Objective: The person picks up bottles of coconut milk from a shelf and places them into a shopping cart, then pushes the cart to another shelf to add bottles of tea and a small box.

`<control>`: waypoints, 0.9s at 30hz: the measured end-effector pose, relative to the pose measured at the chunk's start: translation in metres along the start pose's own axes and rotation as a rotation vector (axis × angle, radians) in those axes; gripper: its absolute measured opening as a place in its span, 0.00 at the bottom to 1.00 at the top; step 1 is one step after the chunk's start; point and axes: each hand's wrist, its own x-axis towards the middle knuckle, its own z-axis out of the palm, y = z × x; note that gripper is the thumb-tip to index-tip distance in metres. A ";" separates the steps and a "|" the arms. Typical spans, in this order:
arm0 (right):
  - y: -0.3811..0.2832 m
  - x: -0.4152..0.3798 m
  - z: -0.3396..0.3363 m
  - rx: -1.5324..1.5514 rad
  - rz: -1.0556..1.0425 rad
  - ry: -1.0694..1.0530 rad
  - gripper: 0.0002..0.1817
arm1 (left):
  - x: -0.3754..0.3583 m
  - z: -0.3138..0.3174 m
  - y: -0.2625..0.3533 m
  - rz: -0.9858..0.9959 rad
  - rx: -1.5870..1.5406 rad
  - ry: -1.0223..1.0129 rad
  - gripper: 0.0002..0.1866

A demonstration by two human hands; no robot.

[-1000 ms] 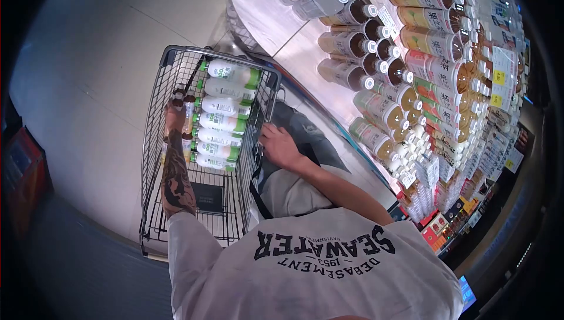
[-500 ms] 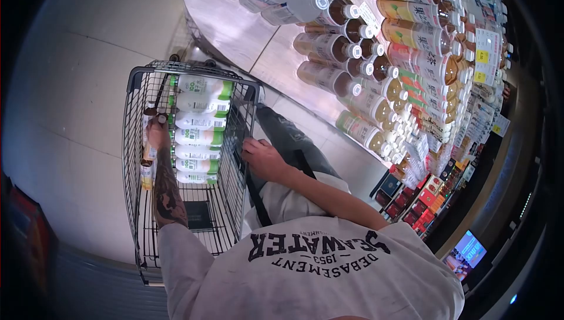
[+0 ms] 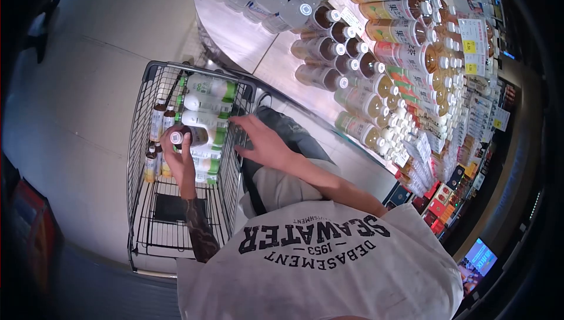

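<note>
Inside the metal shopping cart (image 3: 134, 161), my left hand (image 3: 178, 161) grips a dark drink bottle (image 3: 198, 136) near its white cap. The bottle lies tilted over a row of white bottles with green caps and labels (image 3: 207, 104). Left of that hand, two brown-capped bottles (image 3: 157, 121) stand against the cart's side, with more yellow-labelled bottles (image 3: 150, 166) below them. My right hand (image 3: 258, 138) hovers at the cart's right rim, its fingers apart and holding nothing.
A rounded display stand (image 3: 235, 44) on the right carries many tea bottles (image 3: 385, 11) and clear water bottles (image 3: 282, 2). Price signs (image 3: 474, 47) hang among them. Boxed goods (image 3: 437, 202) and a lit screen (image 3: 479, 258) are farther right. Tiled floor (image 3: 88, 96) lies to the cart's left.
My left hand has come up from the cart's left side and moved right with the dark bottle. My right hand's fingers have spread from a curled pose at the rim.
</note>
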 end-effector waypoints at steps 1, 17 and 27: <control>-0.007 -0.002 -0.008 -0.002 -0.033 0.028 0.39 | -0.006 0.001 0.032 0.032 -0.031 -0.019 0.15; -0.006 0.003 -0.075 0.644 0.021 0.424 0.36 | 0.014 0.094 0.165 -0.020 -0.690 -0.728 0.51; -0.003 -0.022 -0.160 0.522 -0.042 0.550 0.20 | 0.021 0.129 0.160 0.024 -0.523 -0.904 0.40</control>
